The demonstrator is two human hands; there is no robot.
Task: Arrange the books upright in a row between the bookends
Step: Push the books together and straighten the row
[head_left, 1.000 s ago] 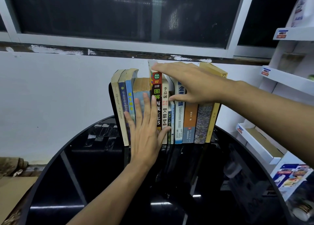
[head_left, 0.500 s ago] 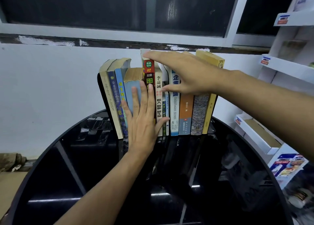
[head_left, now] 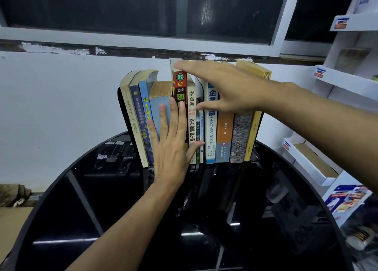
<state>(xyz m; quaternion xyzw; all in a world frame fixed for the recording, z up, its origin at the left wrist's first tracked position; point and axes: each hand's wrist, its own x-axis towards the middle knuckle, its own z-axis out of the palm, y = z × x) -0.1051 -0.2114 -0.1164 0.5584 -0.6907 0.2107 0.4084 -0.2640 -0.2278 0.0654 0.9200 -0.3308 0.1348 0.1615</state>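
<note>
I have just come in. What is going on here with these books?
A person is straightening a row of books standing on a black table. The left hand presses flat against the spines of a grey-blue book and a red-spined book. The right hand reaches across the tops, its fingertips on the red-spined book. The leftmost books lean slightly.

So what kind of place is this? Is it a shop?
Probably a small shop or stockroom, though I can't be sure. White display shelves with little price-style tags stand at the right, with colourful packaged boxes below. The books sit on a glossy black round table under a dark window.
</note>
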